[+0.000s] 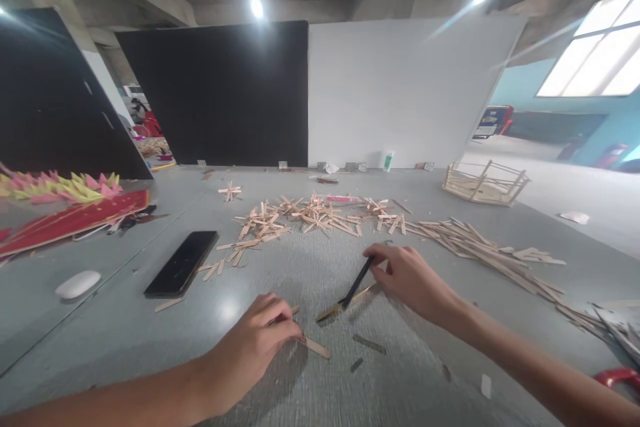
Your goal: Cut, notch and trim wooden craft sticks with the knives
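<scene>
Low in the middle, my left hand (265,334) has its fingers pinched on a flat wooden craft stick (317,348), whose rounded end sticks out to the right. My right hand (407,277) grips the upper end of a slim black-handled tool (357,284). Its brownish flat lower end slants down to the left, close to the tabletop; the exact kind of tool is unclear. A thin yellowish strip shows beside it. Two small dark strips, one a longer piece (369,344), the other a short piece (357,365), lie between the hands.
Beyond the hands spreads a pile of craft sticks (320,214), with longer strips (480,247) rightward. A phone (183,264) and white mouse (79,285) lie left. A stick-built frame (485,184), glue bottle (389,160) and upright panels (400,94) stand behind; red-handled scissors (617,377) lie right.
</scene>
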A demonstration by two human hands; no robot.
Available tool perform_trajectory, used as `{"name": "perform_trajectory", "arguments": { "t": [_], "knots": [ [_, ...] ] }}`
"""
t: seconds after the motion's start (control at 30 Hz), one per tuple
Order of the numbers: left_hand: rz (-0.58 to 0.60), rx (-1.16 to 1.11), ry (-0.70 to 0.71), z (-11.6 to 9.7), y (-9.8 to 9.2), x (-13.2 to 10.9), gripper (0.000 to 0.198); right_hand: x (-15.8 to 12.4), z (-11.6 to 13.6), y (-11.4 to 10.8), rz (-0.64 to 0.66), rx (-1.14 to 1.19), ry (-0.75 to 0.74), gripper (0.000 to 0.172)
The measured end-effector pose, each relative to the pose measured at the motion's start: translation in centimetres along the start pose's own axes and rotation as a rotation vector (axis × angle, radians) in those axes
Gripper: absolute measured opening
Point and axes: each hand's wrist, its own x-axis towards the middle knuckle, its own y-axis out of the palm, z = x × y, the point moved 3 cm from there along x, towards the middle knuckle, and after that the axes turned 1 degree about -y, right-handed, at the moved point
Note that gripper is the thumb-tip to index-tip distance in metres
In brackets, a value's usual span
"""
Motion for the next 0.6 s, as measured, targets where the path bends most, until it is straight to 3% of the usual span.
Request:
{"name": "perform_trajectory", "arguments": {
  "t": [0.3,0.47,0.53,0.6],
  "knots": [
    [-0.038,0.115,0.116,-0.3,0.2,-0.2,0.036,1.4,-3.2,-0.5,-0.031,-0.081,0.019,0.026],
    [-0.101,0.398,0.369,-1.6,0.0,-0.6,0.032,2.1,-4.7,-1.7,-0.188,-0.146,0.069,0.027],
    [-0.172,0.488,0.402,-2.3,-0.3,-0.5,0.025,2.2,-5.5,-2.2,-0.261,-0.186,0.062,0.027],
    [-0.228,0.477,0.378,-2.7,-0.9,-0.4,0.032,2.3,-6.3,-2.5,-0.344,-0.224,0.03,0.028]
  ]
}}
